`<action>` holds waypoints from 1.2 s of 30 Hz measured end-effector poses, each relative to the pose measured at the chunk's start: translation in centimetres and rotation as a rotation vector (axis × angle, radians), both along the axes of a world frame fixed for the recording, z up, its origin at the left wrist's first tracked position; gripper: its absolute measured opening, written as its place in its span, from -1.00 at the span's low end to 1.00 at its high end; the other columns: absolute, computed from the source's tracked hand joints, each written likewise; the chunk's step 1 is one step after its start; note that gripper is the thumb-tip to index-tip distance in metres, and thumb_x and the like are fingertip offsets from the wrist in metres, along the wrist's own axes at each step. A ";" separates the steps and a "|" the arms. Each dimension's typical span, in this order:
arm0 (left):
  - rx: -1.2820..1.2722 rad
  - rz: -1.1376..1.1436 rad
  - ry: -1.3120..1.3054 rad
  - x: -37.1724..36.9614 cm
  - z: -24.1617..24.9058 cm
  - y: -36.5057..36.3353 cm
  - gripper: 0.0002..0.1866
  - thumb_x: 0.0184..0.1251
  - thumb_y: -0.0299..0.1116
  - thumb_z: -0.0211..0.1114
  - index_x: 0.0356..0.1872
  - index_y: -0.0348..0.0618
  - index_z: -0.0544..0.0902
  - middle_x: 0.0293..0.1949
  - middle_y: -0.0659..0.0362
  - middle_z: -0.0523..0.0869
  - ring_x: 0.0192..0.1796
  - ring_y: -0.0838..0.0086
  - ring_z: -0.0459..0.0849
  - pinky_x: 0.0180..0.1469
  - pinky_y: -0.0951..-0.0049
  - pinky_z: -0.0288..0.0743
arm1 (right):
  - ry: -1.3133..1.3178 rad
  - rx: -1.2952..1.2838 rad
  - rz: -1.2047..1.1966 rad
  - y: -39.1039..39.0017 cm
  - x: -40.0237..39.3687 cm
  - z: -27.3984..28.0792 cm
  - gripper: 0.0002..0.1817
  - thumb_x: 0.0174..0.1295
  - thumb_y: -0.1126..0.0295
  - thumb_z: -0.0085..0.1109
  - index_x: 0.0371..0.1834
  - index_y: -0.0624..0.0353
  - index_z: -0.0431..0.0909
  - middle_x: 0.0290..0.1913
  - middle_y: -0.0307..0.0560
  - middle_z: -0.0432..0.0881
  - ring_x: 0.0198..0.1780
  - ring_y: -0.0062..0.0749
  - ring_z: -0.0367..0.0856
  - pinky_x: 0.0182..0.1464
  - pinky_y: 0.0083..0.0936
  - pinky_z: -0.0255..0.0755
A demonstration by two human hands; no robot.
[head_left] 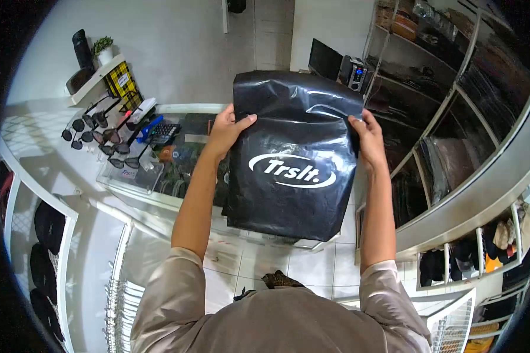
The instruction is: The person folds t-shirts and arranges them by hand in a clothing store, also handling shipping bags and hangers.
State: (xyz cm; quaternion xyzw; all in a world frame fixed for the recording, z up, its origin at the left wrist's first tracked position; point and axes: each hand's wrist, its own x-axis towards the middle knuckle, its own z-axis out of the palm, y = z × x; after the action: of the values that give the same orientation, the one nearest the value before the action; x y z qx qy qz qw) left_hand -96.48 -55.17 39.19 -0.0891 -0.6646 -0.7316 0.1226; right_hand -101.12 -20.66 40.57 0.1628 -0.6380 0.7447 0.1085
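Observation:
A glossy black plastic bag [288, 203] with a white oval "Trslt." logo is held up in front of me, its top edge folded or creased. My left hand [227, 130] grips its upper left side, thumb on the front face and fingers behind. On the upper right edge, my right hand [368, 136] pinches the bag the same way. The bag hangs upright between both hands, in front of a glass display counter [188, 203]. What the bag contains, if anything, cannot be seen.
Several sunglasses [109, 138] stand on a rack at the counter's left, near a calculator [164, 133] and a blue stapler-like object [150, 128]. A monitor [325, 59] and a speaker [354, 73] are behind the bag. Shelves of packed goods [447, 153] line the right; hangers [126, 312] are lower left.

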 end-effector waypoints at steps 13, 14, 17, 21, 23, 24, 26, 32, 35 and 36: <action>-0.539 0.403 -0.075 -9.7 -15.8 -3.8 -0.71 0.25 -0.29 0.46 -0.07 -0.23 0.79 -0.17 -0.02 0.85 -0.13 0.25 0.83 -0.04 0.33 0.62 | -0.208 0.689 -0.582 -2.8 -8.3 -13.2 -0.60 0.16 0.14 0.48 -0.09 0.22 0.74 -0.25 0.11 0.80 -0.15 -0.03 0.80 -0.03 -0.24 0.58; -0.533 0.431 -0.076 -9.4 -15.7 -3.6 -0.72 0.26 -0.30 0.45 -0.07 -0.22 0.79 -0.17 -0.01 0.85 -0.13 0.27 0.83 -0.04 0.33 0.63 | -0.202 0.706 -0.578 -2.8 -8.6 -13.2 -0.60 0.16 0.14 0.48 -0.07 0.19 0.74 -0.22 0.12 0.81 -0.12 0.00 0.80 -0.02 -0.22 0.58; -0.580 0.474 -0.091 -7.4 -13.4 -2.4 -0.73 0.25 -0.30 0.47 -0.08 -0.19 0.80 -0.21 0.02 0.85 -0.16 0.27 0.83 -0.06 0.33 0.64 | -0.188 0.738 -0.568 -2.6 -9.2 -13.8 -0.58 0.15 0.11 0.49 -0.04 0.15 0.75 -0.19 0.11 0.81 -0.11 -0.01 0.80 -0.01 -0.22 0.59; -0.749 0.575 -0.168 -5.9 -11.5 -1.9 -0.71 0.23 -0.24 0.50 -0.07 -0.12 0.80 -0.22 0.07 0.85 -0.14 0.16 0.81 -0.03 0.19 0.64 | -0.252 0.758 -0.535 -3.1 -8.6 -12.5 -0.53 0.13 0.07 0.51 -0.01 0.16 0.75 -0.20 0.11 0.81 -0.09 -0.01 0.79 0.02 -0.20 0.59; -0.785 0.583 -0.189 -5.6 -11.3 -2.0 -0.67 0.23 -0.19 0.51 -0.05 -0.12 0.79 -0.18 0.06 0.84 -0.10 0.13 0.80 -0.01 0.15 0.63 | -0.294 0.856 -0.550 -3.4 -8.3 -12.1 -0.47 0.12 0.01 0.51 0.01 0.17 0.74 -0.15 0.13 0.80 -0.05 0.01 0.78 0.05 -0.17 0.58; -0.819 0.589 -0.210 -5.5 -11.2 -2.1 -0.63 0.23 -0.14 0.51 -0.03 -0.13 0.79 -0.13 0.05 0.84 -0.06 0.10 0.79 0.02 0.11 0.62 | -0.292 0.856 -0.551 -3.4 -8.5 -12.4 -0.47 0.12 0.01 0.51 0.01 0.17 0.74 -0.15 0.13 0.80 -0.05 0.01 0.78 0.05 -0.17 0.58; -0.861 0.607 -0.218 -5.5 -11.0 -2.2 -0.62 0.25 -0.12 0.48 0.00 -0.11 0.77 -0.11 0.03 0.83 -0.05 0.09 0.79 0.01 0.11 0.63 | -0.226 0.905 -0.625 -3.1 -8.6 -13.2 -0.41 0.15 -0.06 0.49 0.08 0.17 0.72 -0.10 0.16 0.80 -0.02 -0.03 0.79 0.05 -0.21 0.59; -1.034 0.458 -0.339 1.3 -7.0 -2.6 -0.39 0.33 0.17 0.34 0.05 -0.25 0.73 -0.09 -0.09 0.79 0.02 -0.01 0.75 0.07 0.06 0.59 | -0.194 0.949 -0.435 -0.9 2.9 -9.9 -0.41 0.25 -0.04 0.40 0.18 0.18 0.66 0.01 0.20 0.73 0.08 0.12 0.70 0.13 -0.10 0.54; -1.077 0.573 -0.219 9.2 -7.1 -0.8 -0.41 0.40 0.15 0.28 0.08 -0.22 0.72 -0.11 -0.09 0.76 0.03 -0.02 0.69 0.07 0.03 0.55 | -0.044 0.978 -0.502 -2.3 12.2 -9.1 -0.48 0.38 0.00 0.26 0.20 0.17 0.65 0.10 0.18 0.66 0.15 0.11 0.62 0.17 -0.10 0.47; -1.093 0.631 -0.140 11.5 -7.9 0.3 -0.42 0.42 0.13 0.27 0.13 -0.20 0.72 -0.09 -0.07 0.75 0.05 -0.01 0.67 0.08 0.03 0.53 | -0.018 1.016 -0.499 -2.9 14.6 -9.4 -0.49 0.41 0.01 0.21 0.22 0.16 0.63 0.15 0.18 0.62 0.22 0.11 0.57 0.22 -0.08 0.42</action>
State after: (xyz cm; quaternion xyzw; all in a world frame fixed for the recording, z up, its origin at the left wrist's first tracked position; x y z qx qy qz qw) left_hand -84.97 -54.83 31.29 0.1093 -0.9430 -0.2193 0.2254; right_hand -86.52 -23.56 31.22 0.0325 -0.9364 0.2971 0.1837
